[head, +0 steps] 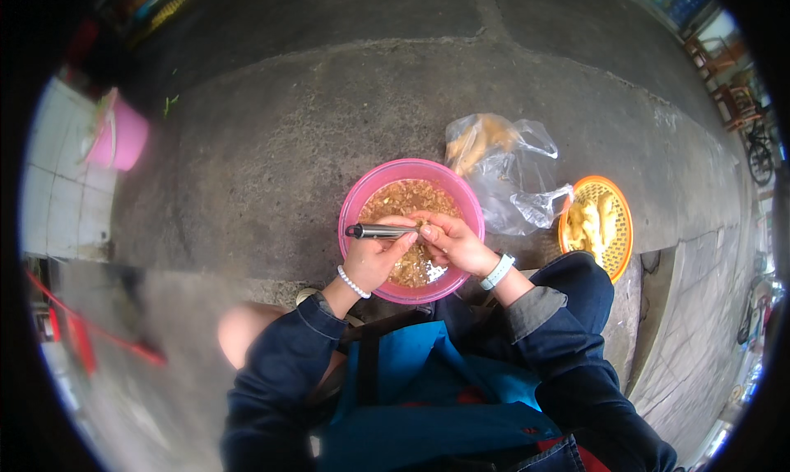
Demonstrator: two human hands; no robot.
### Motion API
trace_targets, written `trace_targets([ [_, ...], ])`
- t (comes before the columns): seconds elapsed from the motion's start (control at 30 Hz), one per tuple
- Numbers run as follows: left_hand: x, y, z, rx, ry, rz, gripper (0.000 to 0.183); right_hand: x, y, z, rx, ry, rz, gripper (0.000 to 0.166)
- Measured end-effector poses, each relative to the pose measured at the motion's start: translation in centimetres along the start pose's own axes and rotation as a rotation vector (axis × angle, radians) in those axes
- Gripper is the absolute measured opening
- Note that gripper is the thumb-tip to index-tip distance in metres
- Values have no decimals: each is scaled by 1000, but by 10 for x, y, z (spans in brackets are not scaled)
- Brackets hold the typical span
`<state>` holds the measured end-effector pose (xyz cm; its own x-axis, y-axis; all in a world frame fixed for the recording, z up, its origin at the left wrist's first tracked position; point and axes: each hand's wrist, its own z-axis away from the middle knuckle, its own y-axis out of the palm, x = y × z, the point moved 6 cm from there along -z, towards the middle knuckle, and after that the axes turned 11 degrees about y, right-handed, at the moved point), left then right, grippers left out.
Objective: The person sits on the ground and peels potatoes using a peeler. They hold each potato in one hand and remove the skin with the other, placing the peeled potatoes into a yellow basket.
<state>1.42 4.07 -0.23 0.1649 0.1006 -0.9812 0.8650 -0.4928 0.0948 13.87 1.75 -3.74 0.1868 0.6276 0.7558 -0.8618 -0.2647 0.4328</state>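
Above a round pink plastic basin, my two hands meet fingertip to fingertip. My left hand, with a white beaded bracelet at the wrist, grips a hand tool by its metal handle, which has a black hanging loop. The tool's far end is hidden among my fingers, so its kind does not show. My right hand wears a pale watch and pinches a small yellowish piece at that end, largely covered by the fingers. Brownish water with many peel-like scraps fills much of the basin.
Beyond the basin to the right lies a clear plastic bag holding unpeeled ginger roots. An orange-rimmed yellow basket at my right knee holds pale peeled ginger. A pink bucket stands far left on the concrete floor.
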Motion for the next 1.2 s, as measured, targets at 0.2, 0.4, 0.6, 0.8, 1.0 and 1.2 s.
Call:
trace_targets([
  [0.2, -11, 1, 2, 20, 92, -313, 18, 8, -11, 1, -357, -217, 315, 24],
  [0.4, -11, -2, 0, -100, 195, -280, 16, 2, -14, 2, -344, -64, 249, 29],
  [0.6, 12, -12, -3, -168, -22, -31, 18, -20, -24, -11, -168, -40, -32, 47],
  [0.8, 16, -14, -4, -77, -129, -61, 18, -8, -15, -9, -124, -31, 133, 51],
  [1.0, 10, -12, -3, -79, -90, 17, 18, 5, -4, 1, 22, -26, -16, 45],
  [1.2, 11, -3, 1, -50, -58, 74, 19, -4, -4, -4, -21, -91, -143, 40],
])
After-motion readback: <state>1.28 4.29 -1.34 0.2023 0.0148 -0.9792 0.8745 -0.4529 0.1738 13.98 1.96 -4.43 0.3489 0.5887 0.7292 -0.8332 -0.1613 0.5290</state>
